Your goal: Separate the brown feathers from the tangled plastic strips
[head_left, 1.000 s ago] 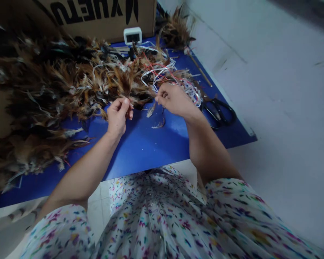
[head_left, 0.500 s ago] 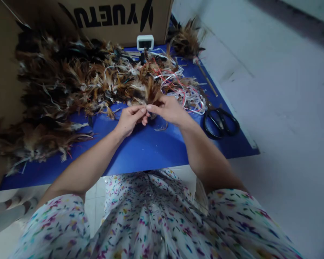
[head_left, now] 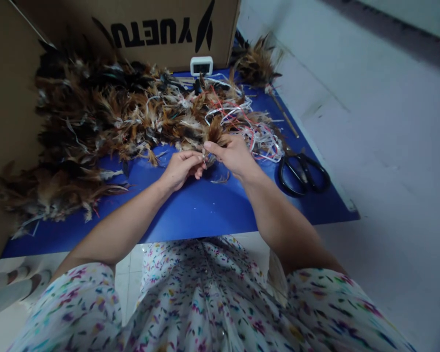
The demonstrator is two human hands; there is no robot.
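Note:
Over the blue tabletop (head_left: 190,210), my right hand (head_left: 232,154) is closed on a small bunch of brown feathers (head_left: 215,129), its thumb pressing at the quill end. My left hand (head_left: 185,168) pinches at the lower tip of the same bunch, with a thin pale strand or quill showing at its fingertips. Just behind both hands lies a big heap of brown and black feather bunches (head_left: 132,107). Tangled white and red plastic strips (head_left: 266,144) lie right of my right hand. Black-handled scissors (head_left: 302,173) rest farther right.
A cardboard box (head_left: 161,54) stands at the back, behind a small white digital clock (head_left: 201,65). A feather duster with a thin stick (head_left: 286,115) lies at the right back edge by the wall. Another feather pile (head_left: 55,195) sits at the left. A person's feet (head_left: 36,286) show at lower left.
My hands have drawn slightly apart at the fingertips, the left a little lower, baring the thin pale strand. The whole view has shifted slightly.

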